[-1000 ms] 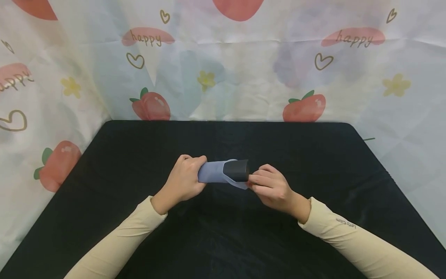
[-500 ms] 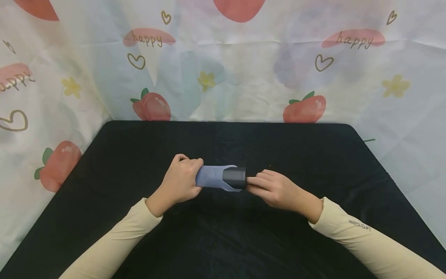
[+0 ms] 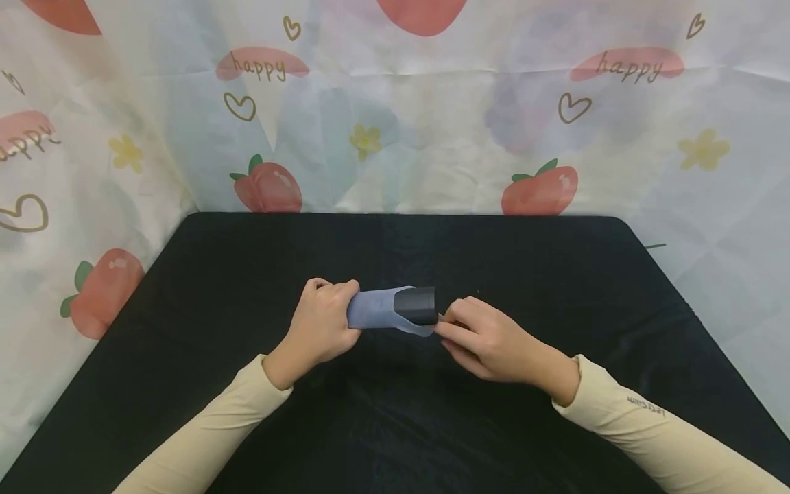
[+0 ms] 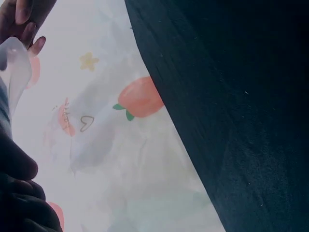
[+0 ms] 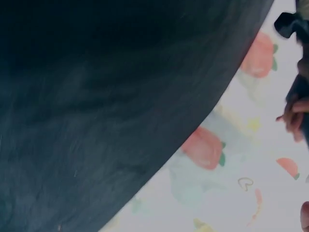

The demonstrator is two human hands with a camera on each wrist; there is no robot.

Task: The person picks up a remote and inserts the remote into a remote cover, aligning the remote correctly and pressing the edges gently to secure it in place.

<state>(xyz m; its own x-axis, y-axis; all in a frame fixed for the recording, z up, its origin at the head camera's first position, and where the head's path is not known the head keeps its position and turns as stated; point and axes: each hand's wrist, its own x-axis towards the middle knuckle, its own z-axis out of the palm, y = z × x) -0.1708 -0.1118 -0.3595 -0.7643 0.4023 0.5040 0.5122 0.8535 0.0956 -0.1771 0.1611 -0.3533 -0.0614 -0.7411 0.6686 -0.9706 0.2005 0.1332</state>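
In the head view, my left hand (image 3: 324, 322) grips the rear of a blue-grey tube-like cover (image 3: 375, 309) that lies roughly level above the black table. A smooth dark cylinder (image 3: 416, 305) fills the cover's right end, where a flared lip (image 3: 420, 329) juts out underneath. My right hand (image 3: 490, 343) is at that end, fingers bent and fingertips at the lip; whether they pinch it or only touch it I cannot tell. The left wrist view catches a translucent part of the cover (image 4: 18, 72) at its left edge, below the right fingers (image 4: 29, 31).
A black cloth covers the table (image 3: 382, 425). Behind it and along both sides hangs a pale curtain (image 3: 432, 137) printed with fruit, hearts and flowers. In the right wrist view, blurred dark shapes (image 5: 287, 24) and part of a hand are cut off at the right edge.
Half a second ago the right fingers reached straighter against the dark cylinder's end; now they bend at the lower lip. The right wrist has drifted right since a second ago. The left hand keeps its grip.
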